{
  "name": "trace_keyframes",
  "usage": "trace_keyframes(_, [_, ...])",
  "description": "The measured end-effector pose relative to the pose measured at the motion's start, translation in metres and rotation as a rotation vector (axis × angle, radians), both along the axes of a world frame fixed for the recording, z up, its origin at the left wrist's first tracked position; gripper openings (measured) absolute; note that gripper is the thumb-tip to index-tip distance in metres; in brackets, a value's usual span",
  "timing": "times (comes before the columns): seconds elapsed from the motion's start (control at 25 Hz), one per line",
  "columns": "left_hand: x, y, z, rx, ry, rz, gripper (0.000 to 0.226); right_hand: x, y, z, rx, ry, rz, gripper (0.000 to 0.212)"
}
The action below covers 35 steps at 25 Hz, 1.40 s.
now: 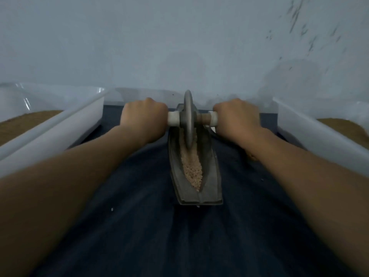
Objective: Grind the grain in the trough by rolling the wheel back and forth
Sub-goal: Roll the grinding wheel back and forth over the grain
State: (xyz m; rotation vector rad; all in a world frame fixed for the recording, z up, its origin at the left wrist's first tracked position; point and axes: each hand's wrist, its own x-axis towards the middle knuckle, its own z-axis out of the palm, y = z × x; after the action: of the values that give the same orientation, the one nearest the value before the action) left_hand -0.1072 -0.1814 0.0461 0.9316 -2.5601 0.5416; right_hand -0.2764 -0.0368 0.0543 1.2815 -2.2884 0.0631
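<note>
Wall: pale grey-blue wall (139, 47) right behind everything, with dark scuff marks up on the right.
Cloth: dark blue cloth (139, 226) spread under the whole setup.
Trays: white ones either side, left tray (60, 116) and right tray (311, 132), both with brown powder (26, 122) in them.
Trough: dark, boat-shaped trough (211, 176) sits mid-cloth between the trays, pointing away from the person.
Left hand: left hand (143, 118) has its grip wrapped tight round the axle (203, 117) on the wheel's left.
Right hand: right hand (237, 118), same deal, grip curled round the axle's right end.
Wheel: grey wheel (188, 116) stands upright in the trough's far half, edge down in the groove.
Grain: pale tan grain (192, 170) fills the groove from the wheel to the near tip.
</note>
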Motion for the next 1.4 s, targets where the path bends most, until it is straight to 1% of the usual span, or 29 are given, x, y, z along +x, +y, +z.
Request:
trace_keyframes(0.08, [-0.013,-0.005,0.015,0.083,-0.051,0.010,0.021,-0.004,-0.008,0.006,0.057,-0.085,-0.041,0.019])
trace_keyframes(0.12, [-0.008,-0.001,0.018,0.072,-0.073,-0.022,0.019,-0.003,0.000,0.006,0.085,-0.090,-0.013,0.016])
trace_keyframes(0.16, [0.004,0.005,0.015,0.013,-0.081,-0.068,0.013,0.000,0.017,0.001,0.099,-0.066,0.026,0.010])
trace_keyframes(0.2, [0.019,0.012,0.006,-0.075,-0.059,-0.128,0.006,0.001,0.034,-0.008,0.048,0.003,0.089,0.006])
trace_keyframes(0.24, [0.033,0.020,-0.003,-0.141,-0.037,-0.154,0.013,0.003,0.051,-0.017,-0.028,0.105,0.125,0.013])
trace_keyframes(0.28, [0.042,0.026,-0.007,-0.174,0.001,-0.157,0.019,0.006,0.060,-0.020,-0.087,0.195,0.134,0.020])
trace_keyframes(0.36, [0.039,0.018,-0.011,-0.156,0.034,-0.124,0.014,0.003,0.044,-0.010,-0.085,0.283,0.129,0.020])
trace_keyframes(0.4, [0.032,0.015,-0.013,-0.109,0.042,-0.083,0.006,0.003,0.030,-0.006,-0.039,0.242,0.112,0.016])
trace_keyframes(0.44, [0.020,0.011,-0.013,-0.035,0.046,-0.019,0.005,0.001,0.015,-0.002,0.003,0.112,0.074,0.012])
trace_keyframes(0.48, [0.005,0.007,-0.007,-0.005,0.031,0.024,0.011,0.000,0.003,0.002,0.033,-0.001,0.020,0.010])
trace_keyframes(0.52, [-0.006,0.006,0.003,-0.005,0.005,0.041,0.015,-0.002,-0.005,0.003,0.030,-0.068,-0.013,0.013])
trace_keyframes(0.6, [-0.014,0.008,0.016,-0.012,-0.034,0.028,0.018,-0.002,-0.004,0.003,0.056,-0.143,-0.041,0.016])
trace_keyframes(0.64, [-0.008,0.012,0.016,-0.016,-0.060,0.003,0.016,0.002,0.008,0.001,0.081,-0.137,-0.022,0.013])
trace_keyframes(0.68, [0.005,0.016,0.012,-0.031,-0.068,-0.027,0.012,0.004,0.023,-0.004,0.080,-0.101,0.021,0.009])
trace_keyframes(0.72, [0.020,0.020,0.005,-0.075,-0.035,-0.071,0.007,0.005,0.039,-0.009,0.042,-0.005,0.084,0.006])
trace_keyframes(0.76, [0.037,0.026,-0.003,-0.134,0.012,-0.122,0.004,0.007,0.054,-0.011,-0.008,0.150,0.139,0.012])
trace_keyframes(0.84, [0.058,0.030,-0.011,-0.157,0.069,-0.188,0.014,0.007,0.064,-0.009,-0.134,0.369,0.214,0.020])
trace_keyframes(0.88, [0.057,0.026,-0.013,-0.126,0.069,-0.173,0.019,0.006,0.058,-0.006,-0.151,0.403,0.217,0.020])
trace_keyframes(0.92, [0.052,0.022,-0.017,-0.107,0.059,-0.142,0.019,0.006,0.047,-0.007,-0.120,0.385,0.195,0.019])
trace_keyframes(0.96, [0.041,0.018,-0.017,-0.104,0.050,-0.076,0.014,0.003,0.030,-0.009,-0.077,0.322,0.162,0.017])
trace_keyframes(1.0, [0.025,0.015,-0.013,-0.096,0.059,-0.019,0.005,0.001,0.014,-0.007,-0.044,0.171,0.105,0.015])
trace_keyframes(1.04, [0.008,0.011,-0.006,-0.077,0.057,0.017,0.008,-0.001,0.003,-0.005,-0.023,0.022,0.031,0.014])
trace_keyframes(1.08, [-0.006,0.010,0.004,-0.062,0.039,0.031,0.014,-0.004,-0.005,-0.006,-0.025,-0.080,-0.012,0.014])
trace_keyframes(1.16, [-0.019,0.010,0.018,-0.073,-0.030,0.020,0.017,-0.006,0.001,-0.010,-0.003,-0.171,-0.036,0.009])
trace_keyframes(1.2, [-0.013,0.015,0.020,-0.095,-0.063,-0.006,0.015,-0.003,0.015,-0.012,0.005,-0.162,-0.008,0.007])
trace_keyframes(1.24, [0.002,0.018,0.015,-0.139,-0.069,-0.057,0.011,0.000,0.030,-0.016,-0.026,-0.089,0.050,0.010])
trace_keyframes(1.28, [0.019,0.020,0.007,-0.193,-0.046,-0.130,0.007,0.002,0.046,-0.020,-0.074,0.042,0.121,0.013])
trace_keyframes(1.32, [0.036,0.023,-0.003,-0.250,-0.013,-0.192,0.013,0.008,0.061,-0.023,-0.124,0.167,0.166,0.013])
trace_keyframes(1.4, [0.057,0.024,-0.015,-0.302,0.078,-0.280,0.027,0.008,0.075,-0.021,-0.223,0.276,0.224,0.019])
